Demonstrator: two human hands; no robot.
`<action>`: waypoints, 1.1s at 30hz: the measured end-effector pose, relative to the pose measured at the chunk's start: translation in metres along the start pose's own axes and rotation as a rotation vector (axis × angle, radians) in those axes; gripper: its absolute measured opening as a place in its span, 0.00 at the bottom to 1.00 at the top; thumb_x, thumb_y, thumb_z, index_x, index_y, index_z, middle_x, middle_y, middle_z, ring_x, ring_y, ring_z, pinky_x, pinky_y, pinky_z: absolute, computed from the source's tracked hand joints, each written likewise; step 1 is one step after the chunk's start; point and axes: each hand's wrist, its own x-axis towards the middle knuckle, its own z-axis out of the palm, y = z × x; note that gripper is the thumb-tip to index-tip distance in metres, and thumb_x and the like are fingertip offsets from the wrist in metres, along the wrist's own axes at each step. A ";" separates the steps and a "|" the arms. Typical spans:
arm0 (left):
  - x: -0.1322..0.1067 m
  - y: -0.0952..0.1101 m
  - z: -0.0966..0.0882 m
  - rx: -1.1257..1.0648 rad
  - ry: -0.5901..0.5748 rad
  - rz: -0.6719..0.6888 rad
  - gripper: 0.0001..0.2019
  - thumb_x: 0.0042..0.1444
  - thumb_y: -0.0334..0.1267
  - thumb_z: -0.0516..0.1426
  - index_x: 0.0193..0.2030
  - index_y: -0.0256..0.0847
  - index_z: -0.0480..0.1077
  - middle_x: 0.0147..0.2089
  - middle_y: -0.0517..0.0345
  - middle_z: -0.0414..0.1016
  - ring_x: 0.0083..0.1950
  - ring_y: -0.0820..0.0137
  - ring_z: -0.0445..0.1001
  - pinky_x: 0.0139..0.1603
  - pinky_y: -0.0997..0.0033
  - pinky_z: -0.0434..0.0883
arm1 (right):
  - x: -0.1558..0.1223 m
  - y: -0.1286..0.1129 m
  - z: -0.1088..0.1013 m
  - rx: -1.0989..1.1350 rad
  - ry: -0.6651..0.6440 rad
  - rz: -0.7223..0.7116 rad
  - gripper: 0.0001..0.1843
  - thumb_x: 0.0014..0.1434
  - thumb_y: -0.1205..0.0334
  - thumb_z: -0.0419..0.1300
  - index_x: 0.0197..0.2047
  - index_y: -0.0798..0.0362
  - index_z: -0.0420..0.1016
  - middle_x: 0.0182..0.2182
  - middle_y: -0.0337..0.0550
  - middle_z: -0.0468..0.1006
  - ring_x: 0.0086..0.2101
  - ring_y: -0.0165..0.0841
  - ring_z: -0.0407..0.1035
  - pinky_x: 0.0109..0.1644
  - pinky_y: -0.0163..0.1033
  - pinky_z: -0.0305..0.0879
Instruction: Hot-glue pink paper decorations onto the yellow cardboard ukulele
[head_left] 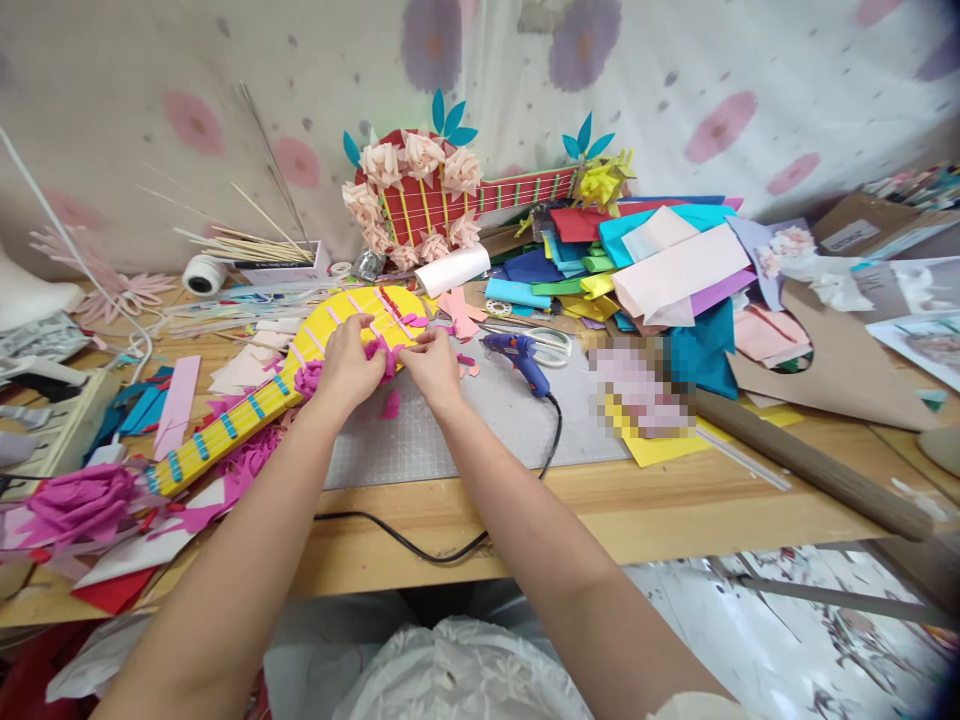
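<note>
A yellow paper guitar (324, 318) with pink strips and blue-banded neck lies slantwise on the table. At its body's near edge, a magenta paper flower (387, 362) sits between my two hands. My left hand (349, 365) is closed with its fingertips on the flower's left side. From the right, my right hand (431, 365) pinches at the flower's other side; its fingertips partly hide what they grip. Another magenta paper flower (307, 378) is on the guitar edge left of my left hand. Small magenta petals (391, 404) lie on the grey cutting mat (450, 440).
A blue glue gun (517, 358) lies right of my hands, its black cord (427, 555) crossing the table edge. White-handled scissors (553, 348) lie beside it. Behind stands a red paper guitar (420, 205) with pale flowers. Coloured paper (679, 265) is piled at right.
</note>
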 end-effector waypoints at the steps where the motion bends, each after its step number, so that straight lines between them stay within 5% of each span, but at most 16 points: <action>1: 0.000 0.000 0.000 0.002 -0.003 0.000 0.20 0.49 0.32 0.53 0.51 0.39 0.61 0.55 0.47 0.67 0.59 0.60 0.64 0.61 0.57 0.60 | 0.002 0.003 0.002 0.020 -0.009 -0.003 0.17 0.44 0.59 0.61 0.36 0.49 0.59 0.32 0.35 0.76 0.38 0.34 0.72 0.43 0.42 0.66; 11: 0.002 -0.004 0.001 -0.004 0.023 0.005 0.19 0.48 0.33 0.55 0.49 0.43 0.62 0.53 0.49 0.68 0.58 0.57 0.65 0.60 0.54 0.61 | 0.011 0.015 0.012 0.111 -0.032 0.000 0.20 0.40 0.55 0.62 0.36 0.49 0.58 0.31 0.35 0.74 0.37 0.34 0.71 0.39 0.42 0.68; 20: 0.000 -0.004 0.000 0.007 0.014 0.010 0.19 0.49 0.33 0.54 0.49 0.43 0.62 0.53 0.48 0.68 0.58 0.58 0.65 0.60 0.53 0.61 | 0.010 0.012 -0.002 0.191 -0.116 -0.011 0.16 0.43 0.60 0.59 0.35 0.50 0.57 0.31 0.36 0.74 0.33 0.32 0.72 0.36 0.39 0.67; 27: 0.001 -0.005 0.002 0.010 0.025 0.021 0.19 0.49 0.34 0.54 0.50 0.42 0.63 0.53 0.47 0.68 0.57 0.57 0.65 0.59 0.53 0.62 | 0.007 0.013 -0.008 0.022 -0.204 -0.298 0.15 0.46 0.70 0.55 0.37 0.49 0.58 0.31 0.33 0.77 0.34 0.30 0.72 0.43 0.41 0.66; 33: 0.001 -0.004 0.000 0.023 0.033 0.027 0.18 0.50 0.34 0.54 0.49 0.41 0.63 0.54 0.47 0.69 0.58 0.57 0.65 0.60 0.54 0.60 | 0.002 0.007 -0.005 -0.127 -0.163 -0.363 0.12 0.49 0.69 0.56 0.37 0.48 0.60 0.32 0.35 0.77 0.34 0.32 0.72 0.42 0.43 0.67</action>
